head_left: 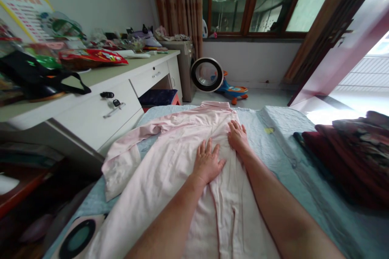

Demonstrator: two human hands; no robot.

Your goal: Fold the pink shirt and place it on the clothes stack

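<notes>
A long pale pink shirt (173, 162) lies spread on the bed, its collar (215, 105) pointing away from me. One sleeve (130, 141) reaches out to the left and bends down towards me. The right side is folded inward in a long strip. My left hand (208, 162) rests flat on the middle of the shirt, fingers spread. Farther up, near the right shoulder, my right hand (237, 135) presses on the cloth with its fingers stretched out. Neither hand grips anything.
Folded dark red blankets (343, 158) are stacked on the light blue bedcover (273, 145) at right. A white desk (100, 117) piled with items stands at left. Beyond the bed are an open washing machine door (219, 73) and a blue-orange ride-on toy (234, 90).
</notes>
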